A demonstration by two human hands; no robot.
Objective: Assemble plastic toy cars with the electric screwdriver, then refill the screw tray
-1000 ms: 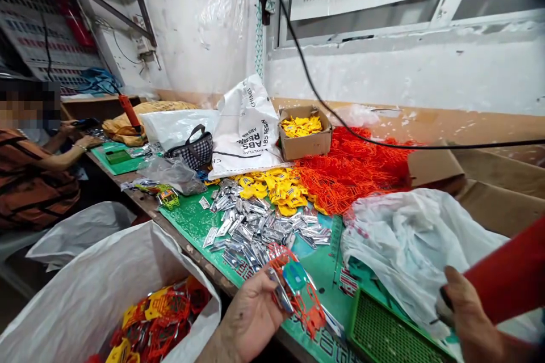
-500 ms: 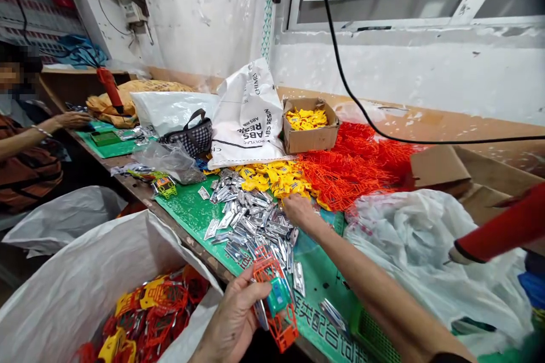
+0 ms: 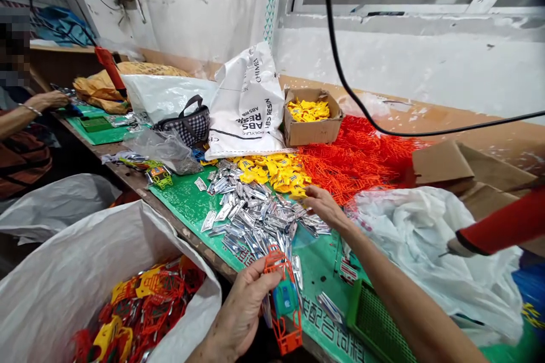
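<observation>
My left hand (image 3: pixel 240 309), at the lower middle, is closed on an orange lattice-like plastic frame (image 3: pixel 289 340) with a teal-green part (image 3: pixel 285 298) set in it. A silvery edge shows beneath the frame by my fingers. My right hand (image 3: pixel 324 207) reaches across to the right edge of a heap of yellow plastic pieces (image 3: pixel 279 170). Its fingers are curled in a pinch, and what lies between the tips is too small to make out. Below it spreads a pile of flat silver pieces (image 3: pixel 251 215) on the green sheet (image 3: pixel 187 198).
A red electric screwdriver (image 3: pixel 502 221) juts in from the right above a white plastic bag (image 3: pixel 426 244). Nearby are a green basket (image 3: pixel 374 317), red-orange lattice frames (image 3: pixel 357 153) and a carton (image 3: pixel 313 131). An open sack (image 3: pixel 55 289) holds assembled pieces. Another person's arm (image 3: pixel 25 113) is far left.
My right hand has let go of the red electric screwdriver, reached to the yellow heap, then drawn slightly to the right. The left hand still holds the orange frame, now turned more upright.
</observation>
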